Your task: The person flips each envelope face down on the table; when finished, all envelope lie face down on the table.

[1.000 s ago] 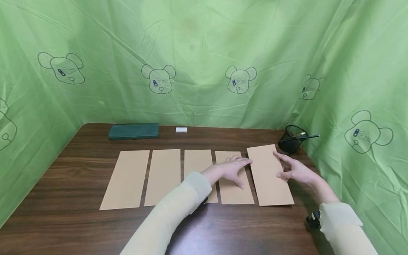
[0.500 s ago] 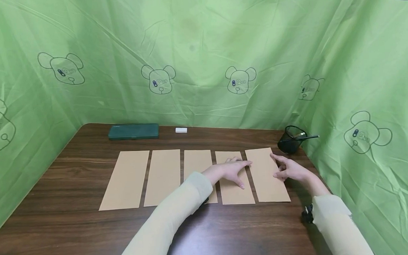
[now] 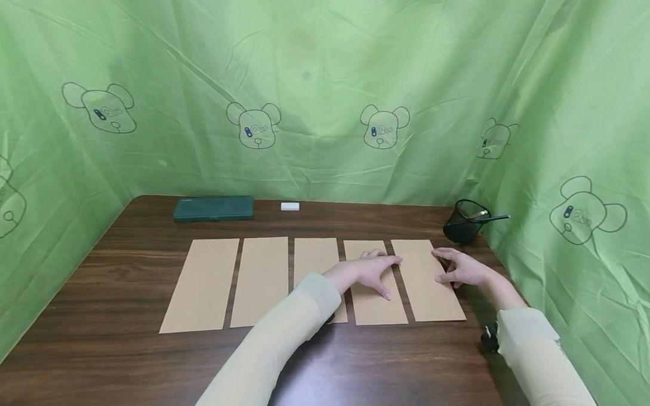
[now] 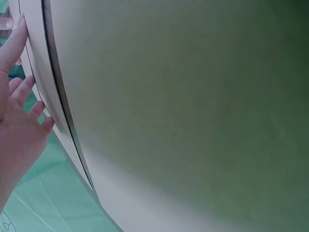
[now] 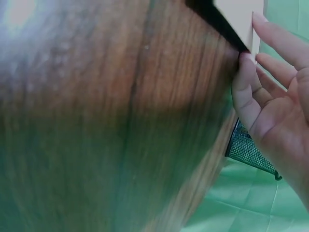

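Note:
Several brown paper sheets lie in a row across the table in the head view. My left hand (image 3: pixel 371 269) rests on the fourth sheet from the left (image 3: pixel 379 311), thumb and fingers spread, index fingertip by the gap before the rightmost sheet. At the right edge of that rightmost sheet (image 3: pixel 421 283), my right hand (image 3: pixel 465 270) touches it with thumb and fingertips set apart. In the right wrist view, the right fingertips meet the sheet's pale edge. A large blurred sheet surface (image 4: pixel 183 106) fills most of the left wrist view.
A dark green flat case (image 3: pixel 213 209) and a white eraser-like block (image 3: pixel 290 206) lie along the back of the table (image 3: pixel 121 377). A black mesh pen holder (image 3: pixel 462 227) with pens stands at the back right corner. Green curtain (image 3: pixel 309 60) surrounds the table.
The rightmost sheet has come down flat and straightened beside the fourth sheet, its top moving slightly left and toward me. The right hand moved left slightly with it; the left hand stays in place.

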### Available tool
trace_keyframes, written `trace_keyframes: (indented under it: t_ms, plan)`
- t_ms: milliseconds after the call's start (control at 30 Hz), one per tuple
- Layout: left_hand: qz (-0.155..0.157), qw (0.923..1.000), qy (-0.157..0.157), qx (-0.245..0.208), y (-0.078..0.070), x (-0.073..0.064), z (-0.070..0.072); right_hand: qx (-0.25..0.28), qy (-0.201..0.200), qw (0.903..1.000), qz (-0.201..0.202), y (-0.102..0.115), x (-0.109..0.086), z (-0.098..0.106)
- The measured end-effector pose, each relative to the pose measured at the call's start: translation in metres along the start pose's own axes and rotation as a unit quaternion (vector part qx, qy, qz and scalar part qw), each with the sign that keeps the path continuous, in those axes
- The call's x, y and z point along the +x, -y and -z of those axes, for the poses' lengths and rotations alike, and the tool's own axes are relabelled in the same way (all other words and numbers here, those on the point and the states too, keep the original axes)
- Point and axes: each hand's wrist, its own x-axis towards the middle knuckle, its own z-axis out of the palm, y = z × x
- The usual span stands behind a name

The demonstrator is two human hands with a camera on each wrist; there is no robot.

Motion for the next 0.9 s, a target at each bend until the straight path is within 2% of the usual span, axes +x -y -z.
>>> trace_keyframes:
  t_ms: [267, 467, 567, 733, 900]
  plan:
    - [-0.010, 0.9997, -0.016, -0.019, 0.000, 0.001, -0.002, -0.040, 0.008, 0.9991, -0.010, -0.003, 0.003, 0.002]
    - [-0.026, 0.9979, -0.037, -0.046, -0.006, -0.009, 0.013, -0.069, -0.013, 0.9975, -0.002, 0.005, 0.003, 0.005]
    - [-0.028, 0.9974, -0.049, -0.046, -0.005, -0.015, 0.022, -0.105, -0.037, 0.9936, 0.020, 0.017, 0.004, 0.009]
    - [-0.030, 0.9964, -0.067, -0.042, -0.002, -0.035, 0.042, -0.144, -0.053, 0.9869, 0.050, 0.044, 0.005, 0.016]
    - [-0.040, 0.9939, -0.098, -0.031, 0.004, -0.065, 0.061, -0.162, -0.068, 0.9802, 0.092, 0.077, 0.001, 0.019]
